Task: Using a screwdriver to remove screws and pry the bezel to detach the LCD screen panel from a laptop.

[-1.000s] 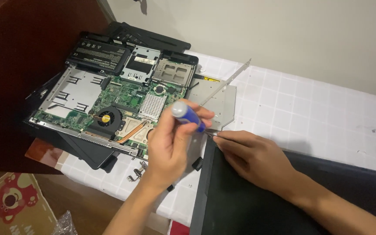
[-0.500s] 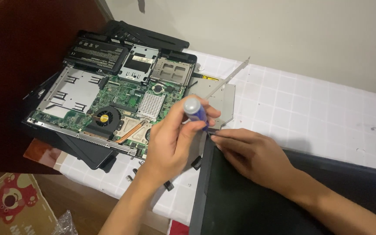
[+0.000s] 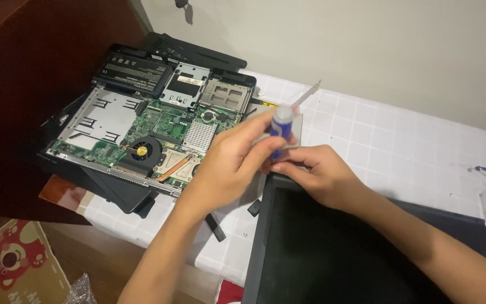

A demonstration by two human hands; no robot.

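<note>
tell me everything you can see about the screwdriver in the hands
The screwdriver has a blue handle with a rounded pale grey cap on top; it looks like plastic. It stands nearly upright, tip down, over the top left corner of the black screen panel. Its shaft and tip are hidden. The left hand wraps fingers round the handle; the right hand rests at its lower end on the panel's corner.

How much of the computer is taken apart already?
Done: the laptop base lies open, green board and fan bare, and the screen panel lies apart from it. In hand: the left hand holds a blue screwdriver upright at the panel's corner; the right hand steadies it. The panel itself looks unopened.
</note>
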